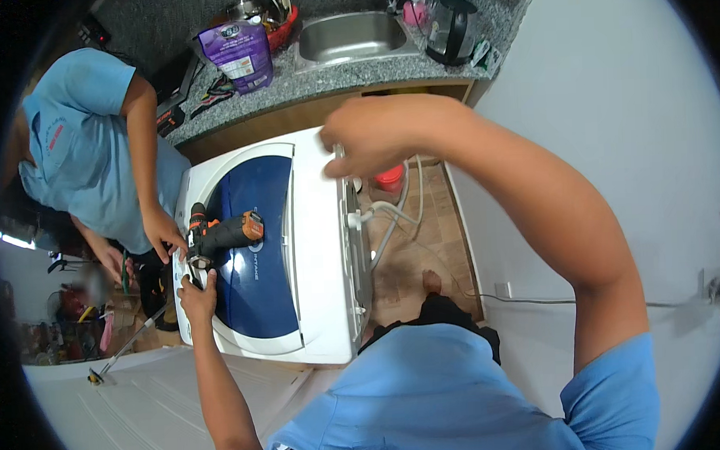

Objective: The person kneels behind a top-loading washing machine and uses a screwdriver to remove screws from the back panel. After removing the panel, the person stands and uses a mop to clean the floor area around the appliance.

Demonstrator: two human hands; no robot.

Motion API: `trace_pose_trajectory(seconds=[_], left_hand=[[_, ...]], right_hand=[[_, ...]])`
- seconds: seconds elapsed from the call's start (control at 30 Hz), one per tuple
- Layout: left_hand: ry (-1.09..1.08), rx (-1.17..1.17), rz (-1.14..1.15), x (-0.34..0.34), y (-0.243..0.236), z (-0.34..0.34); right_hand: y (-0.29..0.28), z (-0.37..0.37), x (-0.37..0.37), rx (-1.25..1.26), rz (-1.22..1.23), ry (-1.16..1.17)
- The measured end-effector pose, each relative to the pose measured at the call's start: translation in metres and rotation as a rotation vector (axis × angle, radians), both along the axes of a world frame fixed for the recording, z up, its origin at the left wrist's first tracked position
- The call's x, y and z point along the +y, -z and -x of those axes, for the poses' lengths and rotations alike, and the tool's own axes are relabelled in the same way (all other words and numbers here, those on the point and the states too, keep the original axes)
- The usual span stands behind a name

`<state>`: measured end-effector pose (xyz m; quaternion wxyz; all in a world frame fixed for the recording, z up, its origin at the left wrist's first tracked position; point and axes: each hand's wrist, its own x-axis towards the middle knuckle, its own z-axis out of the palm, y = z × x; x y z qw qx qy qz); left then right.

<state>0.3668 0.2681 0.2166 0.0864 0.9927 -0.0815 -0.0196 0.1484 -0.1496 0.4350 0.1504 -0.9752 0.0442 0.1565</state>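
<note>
A white top-loading washing machine (320,250) with a dark blue lid (255,296) stands in front of me. My left hand (198,298) is at its left edge, thumb and fingers closed around a small dark piece that I cannot make out. Just beyond it, a black and orange cordless drill (225,232) lies on the machine, partly over the lid. My right hand (361,138) is over the machine's far right corner, slightly blurred, with curled fingers. What lies between those fingers is hidden.
A co-worker in a blue shirt (95,147) stands left, one hand (162,230) near the drill, the other holding a green-handled tool (124,269). Behind are a granite counter (315,88), sink (353,39), purple bag (241,58) and kettle (451,31). Grey hoses (399,212) run beside the machine.
</note>
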Motion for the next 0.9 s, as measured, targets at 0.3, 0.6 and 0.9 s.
trace_pose_trajectory(seconds=[0.3,0.6,0.9], left_hand=[[-0.146,-0.103,0.42,0.039,0.034,-0.003],[-0.265,-0.252,0.467,0.055,0.033,0.142],[-0.641,-0.143,0.239,0.06,0.14,0.437]], right_hand=[[0.231,0.144,-0.212,0.149,-0.376,0.606],[0.495,0.304,-0.232,0.375,-0.492,0.945],[0.467,0.258,-0.157,0.467,-0.704,0.792]])
